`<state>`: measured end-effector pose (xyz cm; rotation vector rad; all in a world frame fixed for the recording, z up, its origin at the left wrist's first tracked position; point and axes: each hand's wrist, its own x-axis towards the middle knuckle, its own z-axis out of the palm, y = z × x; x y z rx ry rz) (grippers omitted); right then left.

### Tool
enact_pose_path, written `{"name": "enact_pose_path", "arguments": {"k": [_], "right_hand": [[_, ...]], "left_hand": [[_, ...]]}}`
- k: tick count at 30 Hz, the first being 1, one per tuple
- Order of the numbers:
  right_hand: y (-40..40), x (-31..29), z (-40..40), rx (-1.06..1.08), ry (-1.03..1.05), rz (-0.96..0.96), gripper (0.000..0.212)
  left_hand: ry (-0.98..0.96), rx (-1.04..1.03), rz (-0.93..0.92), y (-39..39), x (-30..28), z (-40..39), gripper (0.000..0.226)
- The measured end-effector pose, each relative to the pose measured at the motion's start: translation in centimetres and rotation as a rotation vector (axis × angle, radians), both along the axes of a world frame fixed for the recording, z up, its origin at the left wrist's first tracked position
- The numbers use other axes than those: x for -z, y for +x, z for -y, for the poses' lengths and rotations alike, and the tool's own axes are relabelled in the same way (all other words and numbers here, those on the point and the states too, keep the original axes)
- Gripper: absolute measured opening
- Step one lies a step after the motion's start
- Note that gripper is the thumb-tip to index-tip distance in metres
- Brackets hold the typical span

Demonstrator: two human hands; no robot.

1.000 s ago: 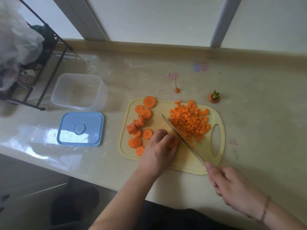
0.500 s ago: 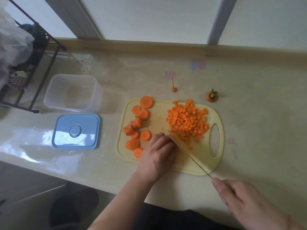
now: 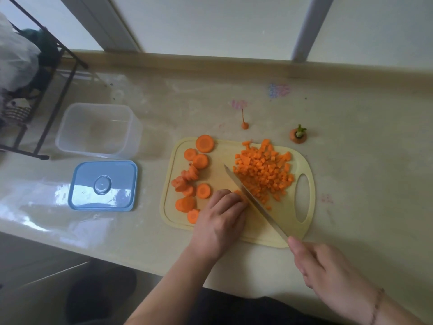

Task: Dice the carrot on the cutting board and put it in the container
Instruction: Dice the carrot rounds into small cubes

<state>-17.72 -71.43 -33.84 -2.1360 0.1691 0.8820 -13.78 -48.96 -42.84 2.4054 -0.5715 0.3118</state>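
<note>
On the pale yellow cutting board (image 3: 288, 221) lie several round carrot slices (image 3: 192, 174) at the left and a heap of diced carrot (image 3: 263, 170) at the right. My left hand (image 3: 221, 215) curls over a carrot piece (image 3: 239, 193) near the board's middle, its fingertips against the knife blade (image 3: 251, 199). My right hand (image 3: 328, 275) grips the knife handle just off the board's near right corner. The blade lies diagonally between slices and dice. A clear plastic container (image 3: 98, 130) stands empty at the far left.
A blue lid (image 3: 103, 186) lies in front of the container. A carrot top (image 3: 298, 135) and a thin carrot tip (image 3: 244, 124) sit on the counter behind the board. A black wire rack (image 3: 42, 95) with bags stands at the far left. The counter's near edge runs below the board.
The knife was drawn back toward me, then pushed forward again along my left fingers. My left hand has stayed on the carrot piece.
</note>
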Motion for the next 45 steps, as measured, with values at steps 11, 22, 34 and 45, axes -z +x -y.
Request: {"name": "enact_pose_path", "arguments": {"k": [11, 22, 34, 45], "right_hand": [[-0.7, -0.1, 0.1, -0.031, -0.056, -0.024, 0.1], [-0.1, 0.3, -0.9, 0.049, 0.025, -0.005, 0.086], [-1.4, -0.1, -0.5, 0.001, -0.056, -0.055, 0.1], [0.3, -0.6, -1.7, 0.099, 0.026, -0.057, 0.066]], "left_hand": [[-0.022, -0.002, -0.017, -0.1, 0.6, -0.1, 0.014], [-0.014, -0.017, -0.017, -0.3, 0.5, -0.6, 0.013], [-0.069, 0.041, -0.043, 0.2, 0.6, -0.9, 0.015], [-0.044, 0.054, -0.009, 0.1, 0.5, -1.0, 0.012]]}}
